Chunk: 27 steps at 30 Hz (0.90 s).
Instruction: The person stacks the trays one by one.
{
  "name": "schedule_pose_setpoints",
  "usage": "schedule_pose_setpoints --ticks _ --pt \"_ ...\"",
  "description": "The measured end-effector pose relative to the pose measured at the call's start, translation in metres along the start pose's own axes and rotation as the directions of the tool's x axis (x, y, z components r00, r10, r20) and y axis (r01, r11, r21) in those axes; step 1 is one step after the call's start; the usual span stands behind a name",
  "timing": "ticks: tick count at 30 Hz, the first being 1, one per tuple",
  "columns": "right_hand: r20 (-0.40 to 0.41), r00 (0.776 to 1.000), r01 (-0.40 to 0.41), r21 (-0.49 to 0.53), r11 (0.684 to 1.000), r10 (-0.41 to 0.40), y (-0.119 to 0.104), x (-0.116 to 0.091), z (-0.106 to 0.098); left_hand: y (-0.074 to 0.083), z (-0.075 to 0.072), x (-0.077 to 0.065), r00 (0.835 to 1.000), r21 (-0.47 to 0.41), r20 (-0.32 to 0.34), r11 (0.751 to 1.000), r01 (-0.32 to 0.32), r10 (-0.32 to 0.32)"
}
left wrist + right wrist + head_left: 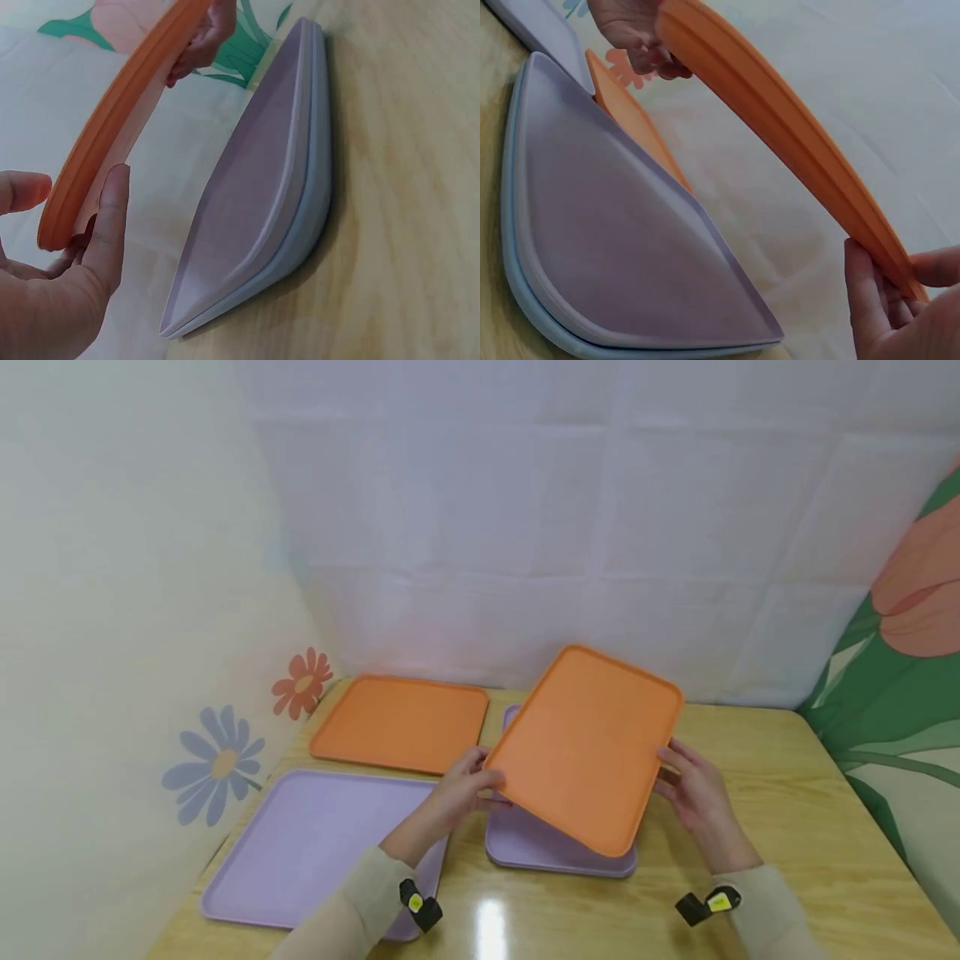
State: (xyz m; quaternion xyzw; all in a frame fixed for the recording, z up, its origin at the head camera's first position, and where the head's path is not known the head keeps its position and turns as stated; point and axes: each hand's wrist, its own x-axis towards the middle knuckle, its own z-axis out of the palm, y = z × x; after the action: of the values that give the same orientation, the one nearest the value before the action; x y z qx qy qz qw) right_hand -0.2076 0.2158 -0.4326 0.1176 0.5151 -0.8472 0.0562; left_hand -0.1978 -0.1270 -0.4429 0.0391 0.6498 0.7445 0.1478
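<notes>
Both hands hold up a small orange tray (588, 752), tilted above the table. My left hand (461, 789) grips its left corner between thumb and fingers. On the opposite edge, my right hand (701, 797) pinches the rim, with the fingers beneath, as the right wrist view shows. Under the raised tray lies a purple tray (525, 847), partly hidden in the head view. It sits on top of a light blue tray (320, 150), whose edge shows in both wrist views. A gap separates the orange tray from this stack.
To the left, a larger purple tray (322, 839) lies flat on the wooden table (780, 827). Behind it is another orange tray (401, 722), also flat. A white cloth (525, 527) hangs along the back edge, and flower-printed panels stand at both sides.
</notes>
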Motion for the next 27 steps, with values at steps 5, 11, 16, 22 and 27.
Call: schedule_pose_setpoints --ticks 5,11,16,22,27 --pt "0.081 0.997 0.01 -0.055 0.998 -0.006 -0.003 0.002 -0.006 0.009 -0.003 0.009 0.999 0.159 0.007 0.987 0.034 -0.035" --pt "0.202 0.979 0.038 -0.176 0.984 -0.002 -0.004 0.008 -0.009 0.014 -0.006 0.022 0.998 0.212 0.017 0.976 0.055 -0.06" --pt "0.252 0.967 0.048 -0.32 0.946 0.036 -0.003 0.016 -0.009 0.01 -0.01 0.029 0.998 0.208 0.013 0.977 0.056 -0.061" --pt "0.235 0.97 0.047 -0.414 0.909 0.056 -0.001 0.028 -0.006 0.004 -0.015 0.033 0.998 0.248 0.026 0.968 0.05 -0.058" --pt "0.198 0.978 0.038 -0.475 0.879 0.065 0.003 0.034 -0.006 0.003 -0.016 0.038 0.996 0.251 0.019 0.965 0.074 -0.081"
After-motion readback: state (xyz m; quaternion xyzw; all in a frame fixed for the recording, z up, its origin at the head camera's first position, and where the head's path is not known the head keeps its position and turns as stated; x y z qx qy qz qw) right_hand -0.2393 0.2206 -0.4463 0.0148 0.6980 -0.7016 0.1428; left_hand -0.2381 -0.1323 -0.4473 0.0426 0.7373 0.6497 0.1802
